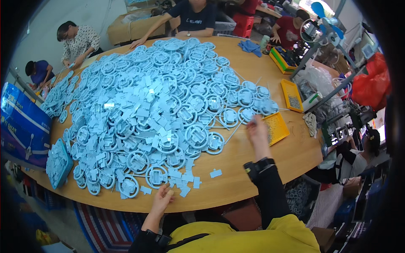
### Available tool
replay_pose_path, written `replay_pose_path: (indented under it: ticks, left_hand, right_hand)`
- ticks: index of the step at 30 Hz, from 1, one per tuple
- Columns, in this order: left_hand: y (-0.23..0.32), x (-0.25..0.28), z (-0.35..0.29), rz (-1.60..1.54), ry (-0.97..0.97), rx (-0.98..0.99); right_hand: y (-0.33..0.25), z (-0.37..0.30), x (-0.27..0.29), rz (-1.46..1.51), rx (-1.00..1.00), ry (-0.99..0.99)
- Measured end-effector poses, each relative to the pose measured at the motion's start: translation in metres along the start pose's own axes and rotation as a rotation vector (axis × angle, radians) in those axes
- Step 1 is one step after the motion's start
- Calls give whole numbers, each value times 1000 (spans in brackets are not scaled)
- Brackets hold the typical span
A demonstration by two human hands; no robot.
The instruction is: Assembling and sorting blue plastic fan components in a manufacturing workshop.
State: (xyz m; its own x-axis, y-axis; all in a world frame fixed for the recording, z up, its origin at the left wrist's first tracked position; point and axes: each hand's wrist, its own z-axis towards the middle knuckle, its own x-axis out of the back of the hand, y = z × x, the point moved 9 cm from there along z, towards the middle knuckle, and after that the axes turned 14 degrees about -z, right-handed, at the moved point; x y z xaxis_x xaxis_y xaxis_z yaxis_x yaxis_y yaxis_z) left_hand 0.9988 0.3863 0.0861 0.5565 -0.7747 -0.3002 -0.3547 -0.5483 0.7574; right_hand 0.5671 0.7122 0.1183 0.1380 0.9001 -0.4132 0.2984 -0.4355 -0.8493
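Observation:
At the table's near edge is my left hand (161, 200), with fingers slightly apart and nothing visible between them. Just beyond its fingertips lie a light-blue round plastic ring part (156, 176) and several flat light-blue plastic plates (184, 191). My right hand (257, 134) is farther out on the right, beside a yellow tray (283, 137) of small metal pieces. Its fingers look closed together; blur hides what they hold, if anything. Ring parts from the big pile (139, 109) reach close to these fingertips.
A blue box (25, 126) and a light-blue basket (65, 162) of parts flank the pile on the left. A second yellow tray (291, 95) and a blue cloth (250, 47) lie at the right. Several people work around the table; a fan (327, 25) stands far right.

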Motion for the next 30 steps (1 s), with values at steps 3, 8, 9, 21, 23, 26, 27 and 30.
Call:
replay_pose_path:
  ticks: [3,8,9,21,23,26,27,30]
  left_hand:
    - [0,-1,8,82,10,-35]
    - [65,-85,45,592,-45,-318]
    - [84,-112,52,682,-42,-405]
    - [161,-222,170,1426,-87,-675]
    - [161,-221,167,1348,-88,-698]
    - [185,-234,127,1468,-156,-809]
    - [193,-236,117,1523,-210,-868]
    - [179,-225,149,1385,-312,-785]
  right_hand:
    - [-101,-6,-6,239,300,-62]
    - [7,-32,-90,-909,226,-305]
    - [38,-34,-75,-1020,194,-348]
    - [68,-116,-189,-439,54,-418]
    - [10,-172,-269,-410,238,-503]
    - [-87,-319,-373,-673,1206,-693]
    - [-94,-347,-376,-635,1396,-742]
    - [-114,-358,-346,-681,1609,-589]
